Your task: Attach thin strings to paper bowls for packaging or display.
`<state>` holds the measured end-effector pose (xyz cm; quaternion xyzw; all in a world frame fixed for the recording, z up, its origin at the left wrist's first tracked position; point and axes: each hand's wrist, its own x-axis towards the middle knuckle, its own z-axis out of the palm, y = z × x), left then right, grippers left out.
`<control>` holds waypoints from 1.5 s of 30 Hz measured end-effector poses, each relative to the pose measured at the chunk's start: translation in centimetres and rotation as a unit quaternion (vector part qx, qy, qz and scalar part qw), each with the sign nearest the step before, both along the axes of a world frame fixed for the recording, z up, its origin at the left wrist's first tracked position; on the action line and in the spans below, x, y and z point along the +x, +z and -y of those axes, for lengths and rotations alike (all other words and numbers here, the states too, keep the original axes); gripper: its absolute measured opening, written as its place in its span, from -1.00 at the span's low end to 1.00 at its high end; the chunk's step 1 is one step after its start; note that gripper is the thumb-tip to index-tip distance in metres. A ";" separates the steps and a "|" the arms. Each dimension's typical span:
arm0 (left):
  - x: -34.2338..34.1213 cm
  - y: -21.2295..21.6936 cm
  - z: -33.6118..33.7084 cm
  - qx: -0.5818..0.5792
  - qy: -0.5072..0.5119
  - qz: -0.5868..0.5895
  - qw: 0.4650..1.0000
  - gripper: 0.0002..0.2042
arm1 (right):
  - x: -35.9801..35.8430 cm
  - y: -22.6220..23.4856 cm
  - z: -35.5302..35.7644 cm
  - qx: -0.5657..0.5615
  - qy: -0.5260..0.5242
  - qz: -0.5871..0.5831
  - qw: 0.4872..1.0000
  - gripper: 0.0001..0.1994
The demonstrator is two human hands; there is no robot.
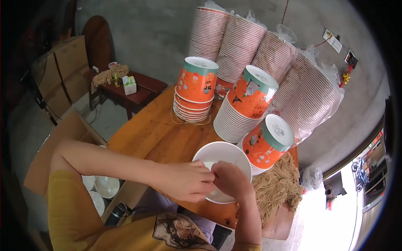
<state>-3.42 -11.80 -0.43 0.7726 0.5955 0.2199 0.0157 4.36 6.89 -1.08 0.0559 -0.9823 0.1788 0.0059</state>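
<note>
Hands: both meet over the near rim of a white paper bowl [222, 161] at the table's front edge.
Left hand [184, 180]: comes in across the body from the left, fingers curled, knuckles up, resting against the bowl's near-left rim. Grip narrow; whether anything is pinched between the fingertips cannot be told.
Right hand [230, 180]: rises from the lower edge, fingers bent inward over the bowl's near rim, touching the left hand's fingertips. Grip narrow; its contents cannot be told.
Bowl position: open side up, on the wooden table [155, 134], just left of a heap of dry tan noodle-like strands [276, 188].
Inverted stacks: three stacks of orange-and-teal printed bowls stand upside down behind the white bowl: one at the far left [196, 90], one in the middle [247, 104], one nearest on the right [268, 142], touching the strands.
Sleeved stacks: tall columns of striped bowls in clear plastic [272, 54] lean against the grey wall behind the table.
Left side: an open cardboard box [63, 138] holds white bowls [102, 188] below table level.
Background: a small dark side table [134, 92] carries another tuft of strands [111, 74] and a small green-and-white carton [129, 85].
</note>
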 end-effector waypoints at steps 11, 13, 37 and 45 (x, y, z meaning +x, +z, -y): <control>0.6 -1.7 1.3 0.005 0.041 0.057 0.998 -0.81 | -0.1 0.3 1.2 -0.004 0.021 0.061 0.998 -0.87; 0.7 -1.4 1.4 -0.009 0.036 0.097 0.995 -0.81 | -0.1 0.4 1.4 0.007 0.017 0.069 0.997 -0.88; -10.0 4.5 8.2 0.124 0.227 0.327 0.909 -0.79 | -5.8 6.6 1.8 -0.283 0.086 -0.005 0.955 -0.91; -15.1 5.2 18.9 0.490 0.297 0.437 0.693 -0.83 | -19.9 6.2 2.9 -0.773 0.034 -0.099 0.625 -0.83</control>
